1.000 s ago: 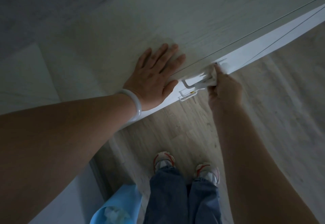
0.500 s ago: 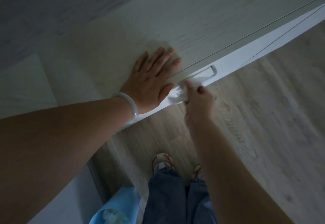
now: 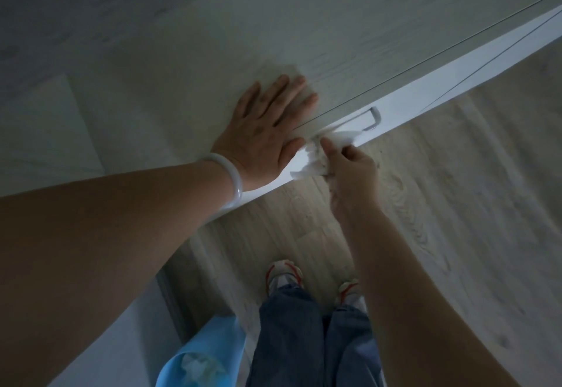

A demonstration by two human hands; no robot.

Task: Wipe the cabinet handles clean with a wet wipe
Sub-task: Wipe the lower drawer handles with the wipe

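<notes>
Pinching a crumpled white wet wipe (image 3: 316,158), the right hand (image 3: 352,173) presses it with curled fingers against the left end of the cabinet handle (image 3: 363,122), just right of the frame's centre. The handle's right end stays bare, a pale bar bent toward the white cabinet front (image 3: 431,94). Just left of the wipe, the left hand (image 3: 267,131) lies flat with straight fingers on the wood-grain cabinet top (image 3: 304,21), its thumb close to the wipe, a pale bangle (image 3: 228,170) on the wrist. Below, at the bottom of the frame, blue jeans (image 3: 304,341) and two shoes (image 3: 284,274) stand on the light wooden floor (image 3: 456,204). A blue bin (image 3: 213,344) holding crumpled white paper sits at lower left.
</notes>
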